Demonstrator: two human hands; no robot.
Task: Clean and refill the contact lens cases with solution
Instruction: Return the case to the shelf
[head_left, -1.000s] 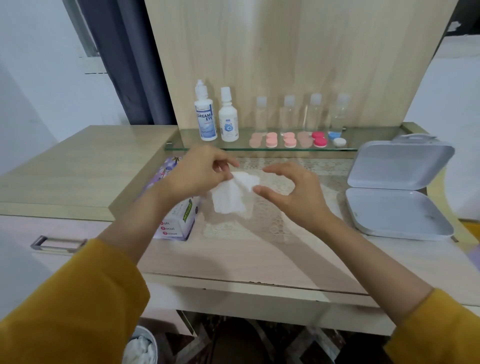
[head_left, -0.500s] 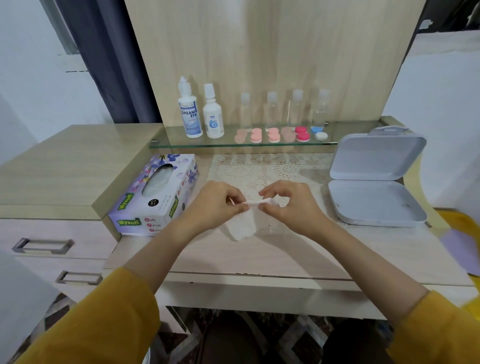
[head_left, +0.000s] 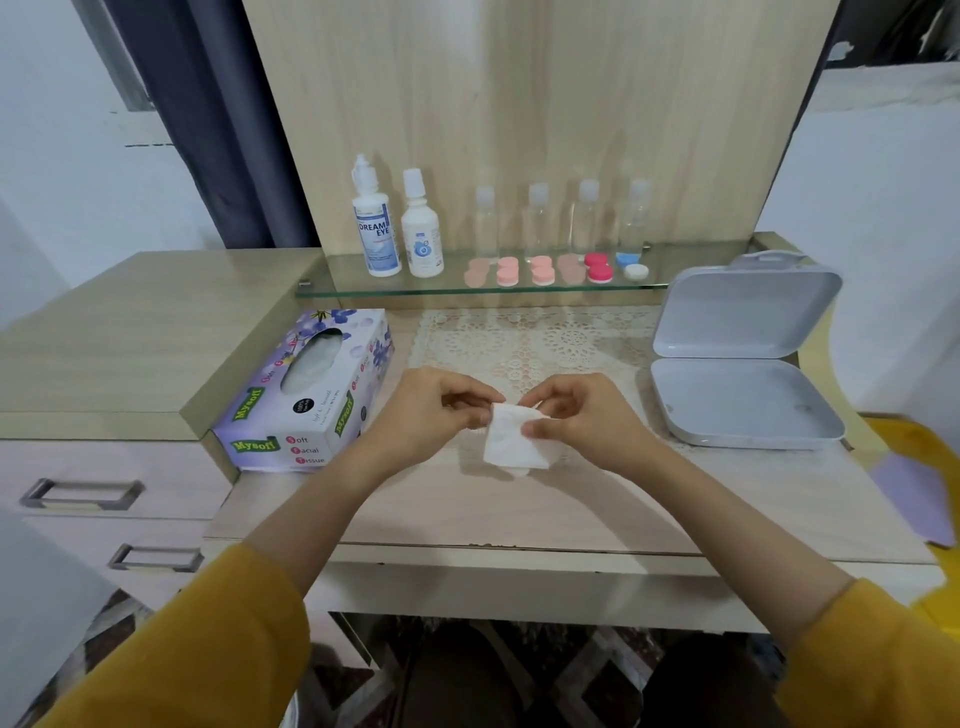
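A folded white tissue (head_left: 511, 439) hangs above the desk between my hands. My left hand (head_left: 434, 410) pinches its upper left corner and my right hand (head_left: 584, 415) pinches its right edge. On the glass shelf (head_left: 675, 270) at the back stand two white solution bottles, the Dream Eye bottle (head_left: 375, 223) and a smaller bottle (head_left: 422, 231). Right of them stand several small clear bottles (head_left: 537, 221). In front of those lie several contact lens cases (head_left: 540, 270), pink, red, blue and white.
A Mysoft tissue box (head_left: 306, 389) lies left of my hands. A lace mat (head_left: 535, 338) covers the desk's middle. An open grey plastic box (head_left: 743, 364) sits at the right. Drawers with metal handles (head_left: 80, 493) are at the lower left.
The tissue was spread loosely between my hands a second ago; now it is folded into a small rectangle. My hands have moved lower, toward the desk's front, and closer together.
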